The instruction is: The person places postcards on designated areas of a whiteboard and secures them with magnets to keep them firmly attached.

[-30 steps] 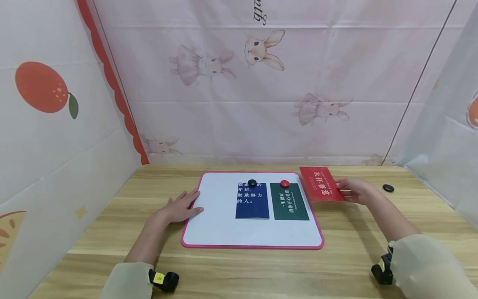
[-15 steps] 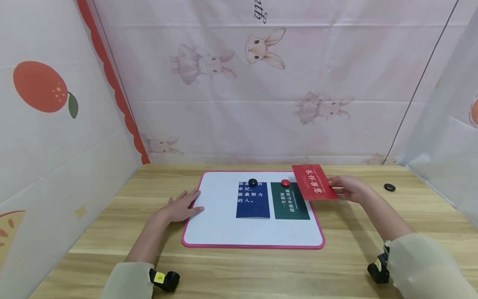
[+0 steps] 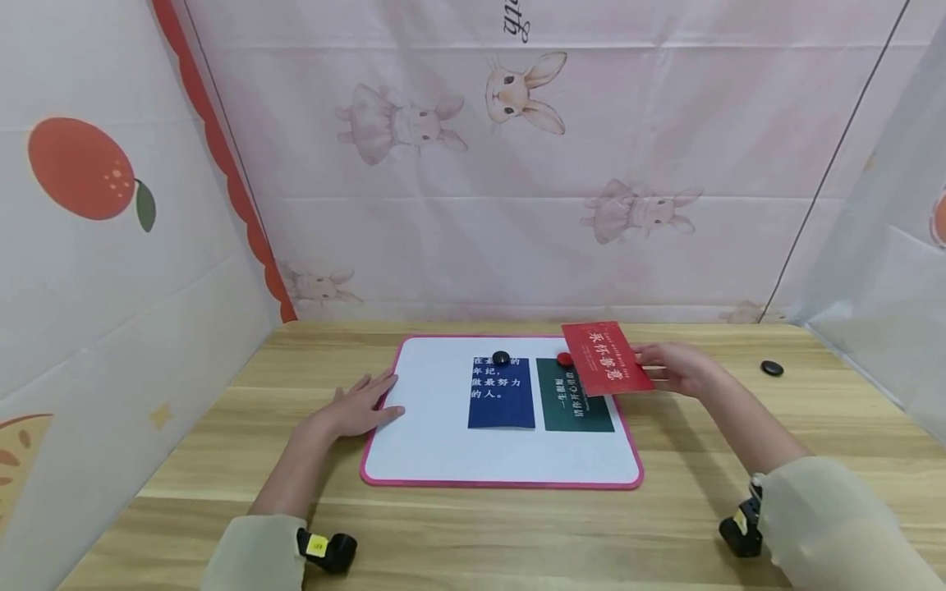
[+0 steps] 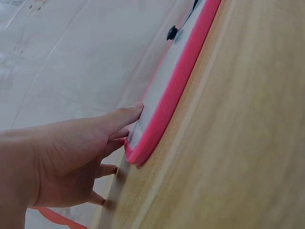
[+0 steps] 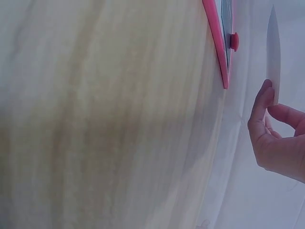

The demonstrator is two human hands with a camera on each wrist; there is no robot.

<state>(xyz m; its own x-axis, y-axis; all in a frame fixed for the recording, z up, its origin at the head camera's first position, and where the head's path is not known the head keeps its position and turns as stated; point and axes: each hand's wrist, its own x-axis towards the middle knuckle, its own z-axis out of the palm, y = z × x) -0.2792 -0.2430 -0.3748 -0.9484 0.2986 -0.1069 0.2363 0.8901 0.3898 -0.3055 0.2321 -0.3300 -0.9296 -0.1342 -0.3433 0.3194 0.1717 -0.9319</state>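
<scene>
- The right hand (image 3: 676, 369) pinches a red card (image 3: 608, 359) above the whiteboard's (image 3: 429, 443) right edge, partly over the green card (image 3: 578, 402).
- The left hand (image 3: 360, 408) rests flat, fingers straight, on the board's left edge.
- Judged next: lay the red card flat, then fetch the black magnet (image 3: 772, 368) from the counter (image 3: 665, 525).

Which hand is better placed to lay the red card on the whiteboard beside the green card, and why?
Right, most likely. The right hand pinches the red card above the whiteboard's right edge; the left hand rests flat on its left edge.
</scene>
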